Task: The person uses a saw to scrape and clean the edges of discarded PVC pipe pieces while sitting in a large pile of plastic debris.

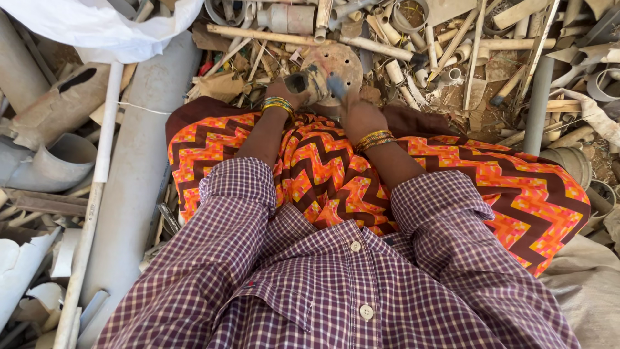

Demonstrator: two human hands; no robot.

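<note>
The person sits on the ground amid a heap of broken plastic pipe scrap, looking down over a purple checked shirt (336,284) and an orange zigzag-patterned cloth (323,174) spread across the lap. Both forearms reach forward past the far edge of the cloth, each wrist ringed with yellow and green bangles (278,105).

The left hand (287,90) is clenched around a small dark grey piece (297,81), which sticks up out of the fist and lies against the near left edge of a round tan disc with holes (332,68). The right hand (358,116) is turned back-up, its fingers curled at the near edge of the same disc; a blurred bluish-grey piece (336,84) shows just above it, and whether the fingers actually grip it or only touch it cannot be told. The disc rests on the scrap just beyond the knees, between the two hands and tilted slightly toward the person.

Around it the ground is covered with cut beige pipe lengths (271,35), short pipe stubs, rings and slivers. A grey pipe (537,103) lies upright in view at the right, near the cloth's far right edge. At the left a wide pale grey half-pipe (139,174) runs along the person's side with a thin white pipe (97,187) beside it, and a white plastic sack (97,26) sits at the far left corner of the heap
</note>
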